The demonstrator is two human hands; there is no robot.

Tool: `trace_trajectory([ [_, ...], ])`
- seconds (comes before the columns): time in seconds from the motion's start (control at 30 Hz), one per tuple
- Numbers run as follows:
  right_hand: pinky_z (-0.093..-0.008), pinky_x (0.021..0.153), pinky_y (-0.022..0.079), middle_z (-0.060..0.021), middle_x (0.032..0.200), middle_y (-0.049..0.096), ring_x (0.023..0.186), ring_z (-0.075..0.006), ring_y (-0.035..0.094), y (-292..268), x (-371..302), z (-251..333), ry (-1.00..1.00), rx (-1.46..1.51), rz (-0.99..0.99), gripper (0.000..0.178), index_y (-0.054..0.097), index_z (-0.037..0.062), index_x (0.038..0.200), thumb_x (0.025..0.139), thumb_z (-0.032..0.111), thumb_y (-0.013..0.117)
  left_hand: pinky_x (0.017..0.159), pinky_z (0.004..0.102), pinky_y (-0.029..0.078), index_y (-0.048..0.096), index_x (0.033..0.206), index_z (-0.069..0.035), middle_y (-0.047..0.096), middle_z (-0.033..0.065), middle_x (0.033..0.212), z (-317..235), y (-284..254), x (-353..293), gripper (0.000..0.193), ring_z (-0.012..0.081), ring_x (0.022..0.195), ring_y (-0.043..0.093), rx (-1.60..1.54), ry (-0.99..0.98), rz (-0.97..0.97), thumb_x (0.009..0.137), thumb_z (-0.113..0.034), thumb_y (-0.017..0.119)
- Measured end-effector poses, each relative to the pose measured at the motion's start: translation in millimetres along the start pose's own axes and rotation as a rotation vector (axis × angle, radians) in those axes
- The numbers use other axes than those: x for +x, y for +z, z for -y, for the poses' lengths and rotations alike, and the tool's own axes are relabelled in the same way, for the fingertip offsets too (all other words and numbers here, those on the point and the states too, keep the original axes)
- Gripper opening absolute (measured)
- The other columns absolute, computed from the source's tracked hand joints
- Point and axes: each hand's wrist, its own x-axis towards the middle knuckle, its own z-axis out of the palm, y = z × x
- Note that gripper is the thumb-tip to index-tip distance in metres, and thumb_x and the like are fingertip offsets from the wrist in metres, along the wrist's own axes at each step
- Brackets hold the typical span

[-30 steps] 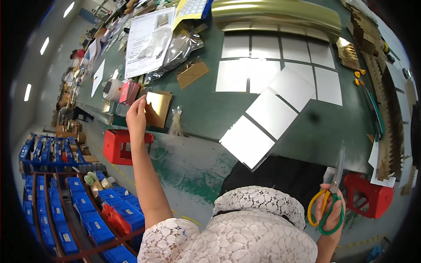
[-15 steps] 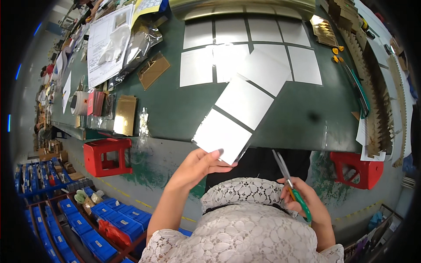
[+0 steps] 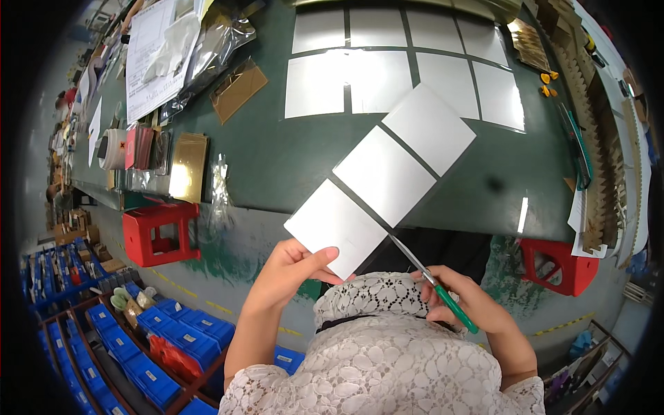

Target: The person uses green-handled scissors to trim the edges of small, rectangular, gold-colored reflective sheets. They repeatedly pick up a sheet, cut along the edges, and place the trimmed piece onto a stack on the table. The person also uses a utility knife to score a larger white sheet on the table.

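My left hand pinches the near corner of a clear film strip with three white panels, thumb on top. The strip slants away to the right over the green table, and dark gaps part its panels. In my right hand is a pair of scissors with green handles. Its blade tips meet the strip's right edge, by the gap between the nearest and middle panels. Beyond the strip, a larger sheet of white panels lies in two rows on the table.
A shiny gold roll lies along the far side. On the right are a green utility knife and jagged cardboard strips. Gold cards and papers lie left. Red stools and blue bins stand below.
My right hand has brought the scissors up and left to the strip's edge. My left hand has shifted slightly left and down, and the strip has moved nearer, clear of most of the sheet.
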Motion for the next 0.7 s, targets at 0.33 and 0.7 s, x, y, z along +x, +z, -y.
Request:
trace_trajectory([
  [0.33,-0.0247,0.068,0.042,-0.0049,0.085,0.055,0.076,-0.0122,0.049,4,23,9,0.016,0.041,0.032,0.064,0.049,0.0019,0.125,0.073,0.02,0.081,0.06,0.0334,0.06,0.063,0.1,0.009,0.068,0.0179,0.09,6,-13,-1,0.021,0.0273,0.073,0.069,0.009,-0.044,-0.002,0.088,-0.008,0.062],
  [0.7,-0.0232,0.062,0.039,-0.0007,0.07,0.048,0.067,-0.008,0.045,3,28,11,0.02,-0.013,0.022,0.056,0.054,0.002,0.118,0.073,0.018,0.082,0.059,0.0334,0.06,0.064,0.094,0.012,0.068,0.0211,0.089,7,-19,3,0.019,0.0289,0.07,0.07,0.021,-0.036,0.038,0.086,-0.006,0.062],
])
